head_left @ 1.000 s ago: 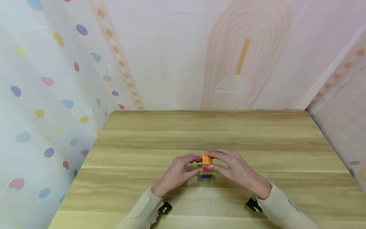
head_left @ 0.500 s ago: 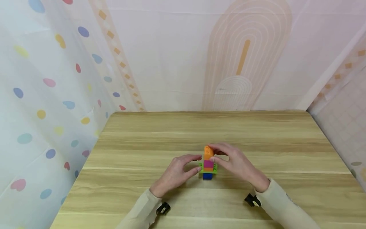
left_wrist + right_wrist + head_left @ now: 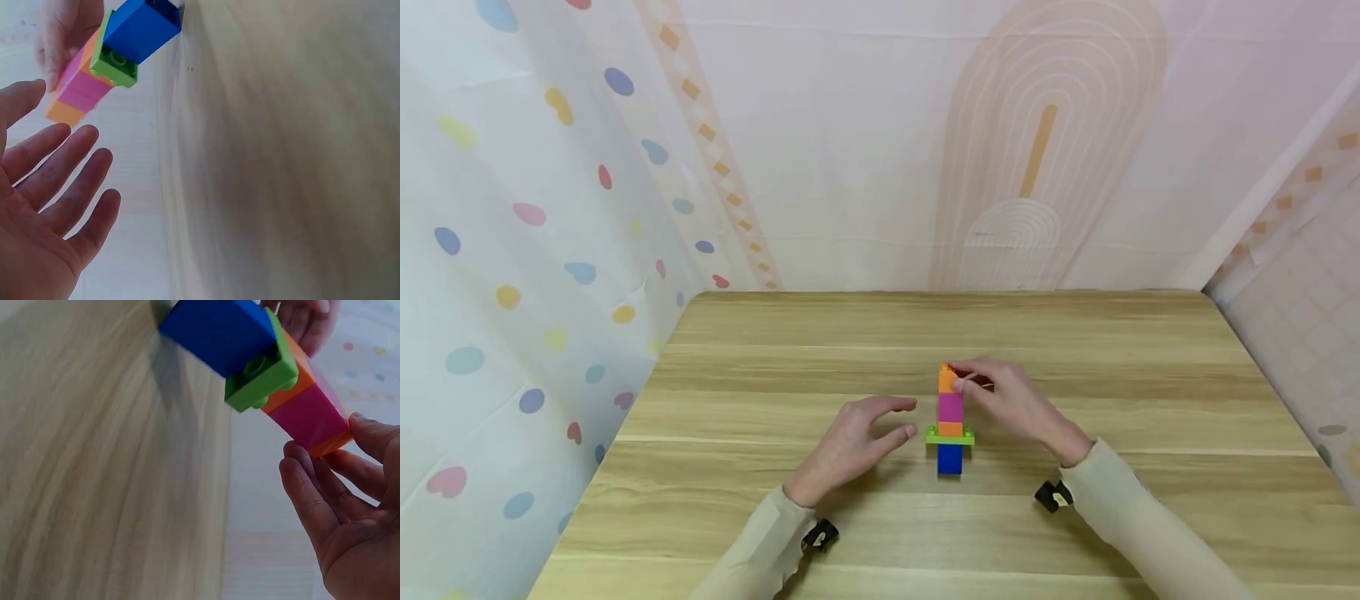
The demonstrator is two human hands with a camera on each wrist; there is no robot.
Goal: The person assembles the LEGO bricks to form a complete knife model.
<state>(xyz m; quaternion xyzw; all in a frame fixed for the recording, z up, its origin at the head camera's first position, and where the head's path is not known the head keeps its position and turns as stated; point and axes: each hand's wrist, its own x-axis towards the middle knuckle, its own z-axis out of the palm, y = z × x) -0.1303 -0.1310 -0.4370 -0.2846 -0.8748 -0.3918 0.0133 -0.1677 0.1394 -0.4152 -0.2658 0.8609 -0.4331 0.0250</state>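
Observation:
A small tower of toy building bricks is held over the wooden table [image 3: 760, 500] by my right hand [image 3: 1017, 402], whose thumb and fingers pinch the orange top brick [image 3: 947, 381]. Below it come a magenta brick [image 3: 951, 407], an orange brick [image 3: 951, 429], a wider green plate [image 3: 933, 437] with studs at both ends, and a blue brick [image 3: 950, 460] at the bottom. Part of the blue brick's hollow underside shows in the left wrist view, so the tower is tilted. To its left, my left hand [image 3: 850, 442] is apart from the bricks, fingers spread and relaxed.
A pale patterned curtain [image 3: 850, 150] hangs behind the table's far edge and along its left side. Each light sleeve has a black strap piece [image 3: 822, 534] at the wrist.
My right hand has moved the tower's top away from me, so more of its front shows. My left hand has drawn back to the left, off the bricks.

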